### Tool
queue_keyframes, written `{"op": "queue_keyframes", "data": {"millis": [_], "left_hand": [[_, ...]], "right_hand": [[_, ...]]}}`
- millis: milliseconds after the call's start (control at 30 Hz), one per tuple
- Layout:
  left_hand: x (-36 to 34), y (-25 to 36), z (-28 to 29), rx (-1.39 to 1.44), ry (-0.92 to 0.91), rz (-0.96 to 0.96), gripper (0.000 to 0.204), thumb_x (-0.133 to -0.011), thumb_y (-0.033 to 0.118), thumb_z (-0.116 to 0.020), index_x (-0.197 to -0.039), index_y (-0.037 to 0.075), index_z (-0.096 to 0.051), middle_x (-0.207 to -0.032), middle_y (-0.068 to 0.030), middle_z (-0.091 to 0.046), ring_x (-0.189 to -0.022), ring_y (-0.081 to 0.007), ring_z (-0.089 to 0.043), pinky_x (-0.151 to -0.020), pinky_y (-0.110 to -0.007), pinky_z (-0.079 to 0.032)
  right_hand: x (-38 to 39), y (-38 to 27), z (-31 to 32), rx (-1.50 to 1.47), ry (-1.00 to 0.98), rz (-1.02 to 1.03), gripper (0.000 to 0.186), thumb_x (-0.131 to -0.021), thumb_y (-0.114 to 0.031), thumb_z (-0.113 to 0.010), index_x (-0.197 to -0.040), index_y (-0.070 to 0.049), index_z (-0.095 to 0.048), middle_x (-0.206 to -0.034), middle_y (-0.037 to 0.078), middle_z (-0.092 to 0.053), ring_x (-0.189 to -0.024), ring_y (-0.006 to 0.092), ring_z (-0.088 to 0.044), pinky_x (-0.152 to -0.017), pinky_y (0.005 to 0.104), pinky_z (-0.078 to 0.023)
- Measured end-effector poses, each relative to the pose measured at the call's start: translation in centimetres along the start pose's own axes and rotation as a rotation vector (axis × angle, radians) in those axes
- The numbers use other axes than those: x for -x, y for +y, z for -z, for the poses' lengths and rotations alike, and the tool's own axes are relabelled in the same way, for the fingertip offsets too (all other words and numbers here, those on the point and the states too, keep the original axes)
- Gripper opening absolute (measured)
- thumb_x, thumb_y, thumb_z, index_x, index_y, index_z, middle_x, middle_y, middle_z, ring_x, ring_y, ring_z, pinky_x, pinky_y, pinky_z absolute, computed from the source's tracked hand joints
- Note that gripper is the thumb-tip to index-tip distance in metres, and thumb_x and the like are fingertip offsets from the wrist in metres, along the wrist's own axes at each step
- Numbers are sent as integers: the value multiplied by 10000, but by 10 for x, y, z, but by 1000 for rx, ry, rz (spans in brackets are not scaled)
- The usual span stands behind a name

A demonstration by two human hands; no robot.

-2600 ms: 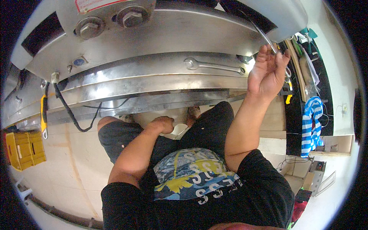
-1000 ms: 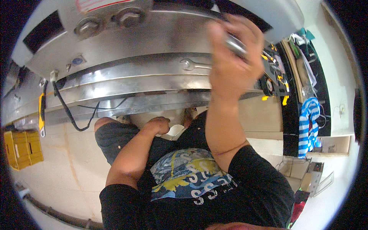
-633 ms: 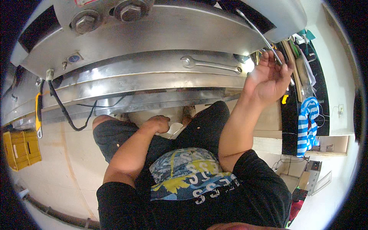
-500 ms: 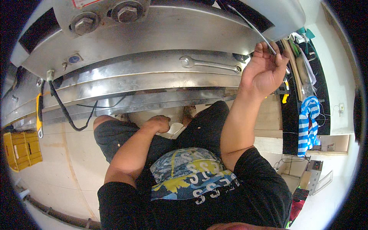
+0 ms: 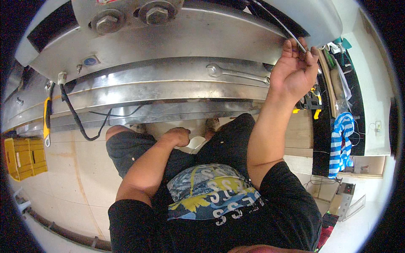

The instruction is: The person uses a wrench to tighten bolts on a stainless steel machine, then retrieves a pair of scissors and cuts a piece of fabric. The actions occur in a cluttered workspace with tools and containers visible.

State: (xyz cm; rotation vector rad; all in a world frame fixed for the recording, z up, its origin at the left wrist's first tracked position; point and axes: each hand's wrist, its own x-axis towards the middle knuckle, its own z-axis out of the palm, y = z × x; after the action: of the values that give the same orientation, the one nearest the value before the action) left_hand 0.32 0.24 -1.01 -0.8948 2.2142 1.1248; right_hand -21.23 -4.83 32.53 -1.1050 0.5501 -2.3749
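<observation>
My right hand [image 5: 294, 74] is raised at the upper right, palm up, its fingers curled on the end of a thin metal rod [image 5: 279, 24]. The rod slants up and left along the dark opening of the machine's metal housing [image 5: 202, 40]; its far end meets the picture's top edge. Below and left of this hand, a combination wrench [image 5: 238, 74] lies on the steel ledge [image 5: 168, 71]. Low between my knees, my left hand [image 5: 178, 137] is closed, back upward. Whatever its fingers hold, if anything, is hidden.
Two large bolts [image 5: 157, 16] sit on the housing. A black cable [image 5: 76, 116] hangs at the left, near a yellow-handled tool [image 5: 47, 122] and a yellow crate [image 5: 26, 158]. On the right are a black bench [image 5: 322, 139] and a blue-and-white striped cloth [image 5: 341, 145].
The view has shifted slightly, so the machine and wrench appear a little farther right. My right hand stays on the rod; my left hand remains low between my knees.
</observation>
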Motion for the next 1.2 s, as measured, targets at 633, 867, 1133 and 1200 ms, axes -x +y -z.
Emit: {"op": "queue_keyframes", "data": {"millis": [633,867,1133,1200], "left_hand": [[-11,-14,-7,-7,31,15,551,-901,308,-547,-1422,130,-525,-1409,-171,-561,-1290,-366,-539,-1087,-459,-437],[-2,0,4,-28,-30,-38,563,-905,327,-539,-1430,124,-516,-1402,-171,-567,-1290,-362,-539,-1091,-459,-433],[-18,-6,-5,-32,-37,-33,567,-892,319,-553,-1429,139,-523,-1394,-167,-576,-1280,-359,-549,-1088,-454,-434],[-15,-7,-5,-17,-19,-22,564,-890,315,-555,-1428,147,-525,-1391,-168,-579,-1277,-360,-551,-1086,-454,-435]], "right_hand": [[68,27,-72,551,-373,459,148,-858,-50,-676,-995,-50,-621,-1072,161,-659,-955,312,-668,-859,423,-564],[23,-7,9,17,-53,123,196,-923,-195,-597,-1076,-72,-593,-1051,144,-671,-949,315,-656,-865,471,-544],[4,10,12,-61,-60,5,193,-908,-148,-579,-1076,-53,-583,-1044,163,-663,-962,323,-659,-891,450,-555],[3,10,14,-27,-29,14,195,-915,-144,-564,-1083,-46,-571,-1050,174,-656,-962,328,-659,-893,450,-554]]}}
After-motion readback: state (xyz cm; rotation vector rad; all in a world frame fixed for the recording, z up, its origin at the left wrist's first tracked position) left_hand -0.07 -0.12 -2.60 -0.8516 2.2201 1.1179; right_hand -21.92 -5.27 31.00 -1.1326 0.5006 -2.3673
